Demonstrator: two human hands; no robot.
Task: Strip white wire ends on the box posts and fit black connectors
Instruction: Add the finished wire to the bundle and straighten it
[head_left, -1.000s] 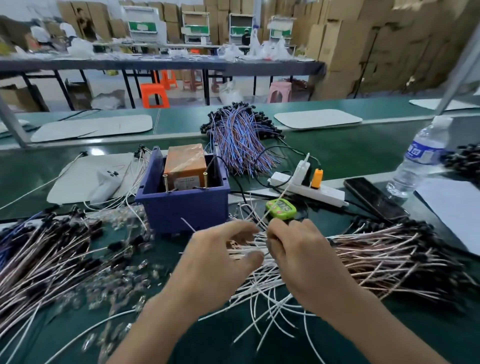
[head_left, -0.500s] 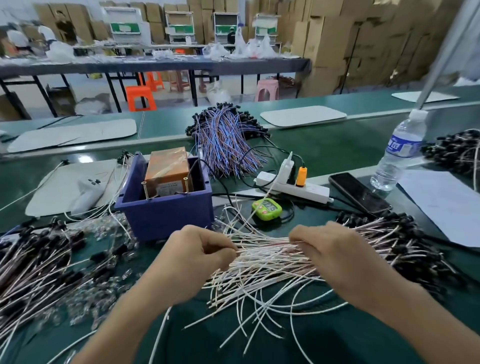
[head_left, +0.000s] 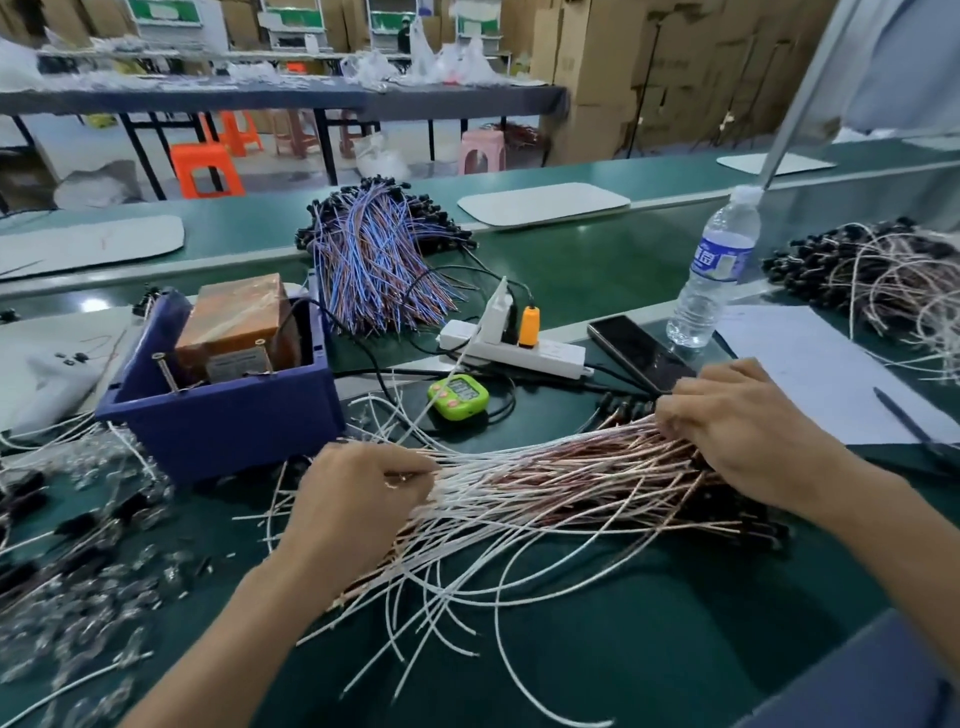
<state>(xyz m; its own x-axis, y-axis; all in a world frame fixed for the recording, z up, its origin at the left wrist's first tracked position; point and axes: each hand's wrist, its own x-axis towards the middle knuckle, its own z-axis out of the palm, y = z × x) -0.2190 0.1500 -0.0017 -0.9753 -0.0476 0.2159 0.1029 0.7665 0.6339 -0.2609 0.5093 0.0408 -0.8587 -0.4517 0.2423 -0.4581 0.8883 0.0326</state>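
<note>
**Wire bundle fanned out on the green bench**

So it's a green bench mat up front, with stacked cardboard boxes and an orange stool at the back of the room. The blue box sits at 10 o'clock from the white wires and has an orange-brown block and metal posts inside. The wires lie mid-bench, with black connectors at their 3 o'clock end. The left hand pinches the 9 o'clock ends between thumb and forefinger. The right hand curls its fingers down over the connector end, gripping it.
</note>
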